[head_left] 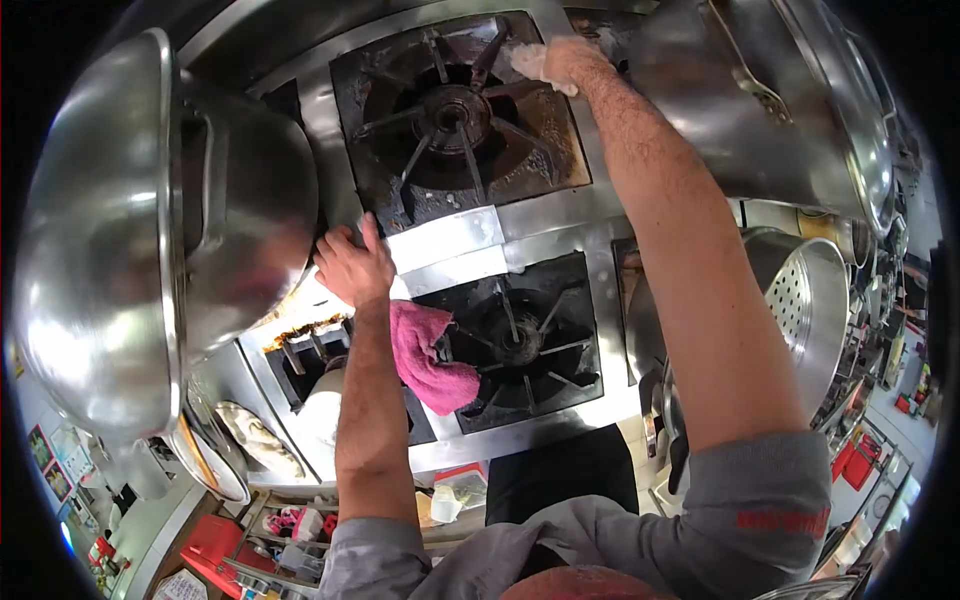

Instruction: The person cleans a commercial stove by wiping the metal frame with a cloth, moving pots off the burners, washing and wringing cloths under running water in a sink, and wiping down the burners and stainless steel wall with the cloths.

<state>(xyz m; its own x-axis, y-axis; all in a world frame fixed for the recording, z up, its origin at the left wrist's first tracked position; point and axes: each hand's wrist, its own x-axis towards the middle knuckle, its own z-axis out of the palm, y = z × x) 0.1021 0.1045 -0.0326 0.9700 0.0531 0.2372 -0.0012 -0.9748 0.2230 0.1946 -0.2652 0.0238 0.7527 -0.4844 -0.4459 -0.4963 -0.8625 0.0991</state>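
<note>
My right hand (575, 65) reaches to the far right corner of the back burner (452, 118). Its fingers close on a crumpled whitish wad (530, 62), cloth or paper, pressed to the dark burner plate. Across the stove, my left hand (356, 265) leans on the steel strip beside a large pot (240, 200), thumb spread from its bent fingers and nothing seen in it. Below that hand, a pink cloth (430, 355) lies across the stovetop, left of the front burner (517, 335).
Another big steel pot (690, 110) stands at upper right, a ladle-like utensil (750, 75) against it. A perforated steel pot (810, 310) sits beyond my right forearm. At lower left are a soot-stained burner (305, 350) and a red box (215, 545).
</note>
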